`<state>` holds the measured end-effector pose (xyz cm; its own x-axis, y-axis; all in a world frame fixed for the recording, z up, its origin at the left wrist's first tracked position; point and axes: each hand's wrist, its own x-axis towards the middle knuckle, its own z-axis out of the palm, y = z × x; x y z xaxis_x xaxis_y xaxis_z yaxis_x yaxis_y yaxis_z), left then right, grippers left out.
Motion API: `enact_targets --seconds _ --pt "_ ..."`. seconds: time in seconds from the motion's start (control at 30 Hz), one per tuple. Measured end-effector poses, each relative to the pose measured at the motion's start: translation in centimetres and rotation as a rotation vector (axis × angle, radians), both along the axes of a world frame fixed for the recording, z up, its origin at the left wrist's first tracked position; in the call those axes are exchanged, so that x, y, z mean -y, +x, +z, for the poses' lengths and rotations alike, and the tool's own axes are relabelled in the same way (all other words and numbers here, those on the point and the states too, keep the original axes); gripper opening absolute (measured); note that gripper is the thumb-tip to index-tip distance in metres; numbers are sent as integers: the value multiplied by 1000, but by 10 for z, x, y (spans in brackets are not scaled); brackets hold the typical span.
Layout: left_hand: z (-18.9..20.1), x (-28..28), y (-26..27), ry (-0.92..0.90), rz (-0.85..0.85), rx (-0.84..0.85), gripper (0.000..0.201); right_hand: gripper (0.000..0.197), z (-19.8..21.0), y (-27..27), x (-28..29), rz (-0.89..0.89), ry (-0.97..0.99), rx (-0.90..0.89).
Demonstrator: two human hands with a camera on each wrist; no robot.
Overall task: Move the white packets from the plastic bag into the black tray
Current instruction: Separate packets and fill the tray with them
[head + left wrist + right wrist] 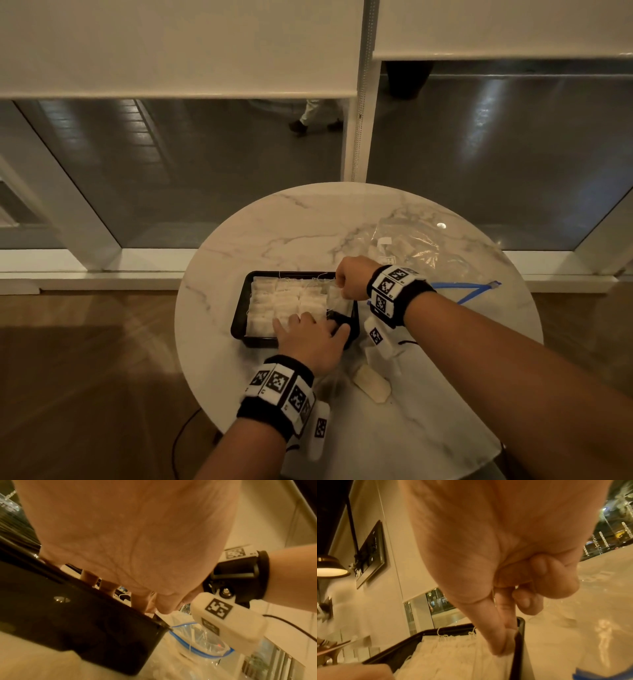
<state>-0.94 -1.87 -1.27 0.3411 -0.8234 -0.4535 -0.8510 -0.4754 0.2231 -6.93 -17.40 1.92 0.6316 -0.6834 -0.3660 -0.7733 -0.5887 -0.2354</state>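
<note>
The right hand (354, 278) pinches a packet (337, 299) over the tray's (239, 318) right edge. The left hand (313, 337) lies flat, fingers spread, on the packets (286, 301) at its near edge. The bag (407, 246), contents hard to make out, lies near the table's (260, 233) far right edge.

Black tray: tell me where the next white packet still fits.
The black tray is packed with white packets across its left and middle. Bare floor shows only at the near right corner, between the left hand and the right hand.
</note>
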Motion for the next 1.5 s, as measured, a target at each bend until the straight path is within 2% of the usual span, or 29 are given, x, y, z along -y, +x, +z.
enact_targets --seconds 0.17,0.37,0.7,1.1,1.3,1.5 --pt "-11 -2 -6 -76 62 -42 55 22 -2 9 1 53 -106 -94" --pt "-18 -1 -4 -77 56 -41 61 24 -5 12 1 68 -165 -105" --pt "-17 1 -4 -62 40 -6 63 23 -17 7 1 -9 -181 16" --pt "-16 2 -3 -55 23 0 61 23 -23 3 2 -9 -263 140" --pt "-21 3 -2 -56 5 18 58 22 -22 1 2 -14 -214 197" --pt "-30 4 2 -16 -102 78 48 22 -24 -5 -3 0 -101 244"
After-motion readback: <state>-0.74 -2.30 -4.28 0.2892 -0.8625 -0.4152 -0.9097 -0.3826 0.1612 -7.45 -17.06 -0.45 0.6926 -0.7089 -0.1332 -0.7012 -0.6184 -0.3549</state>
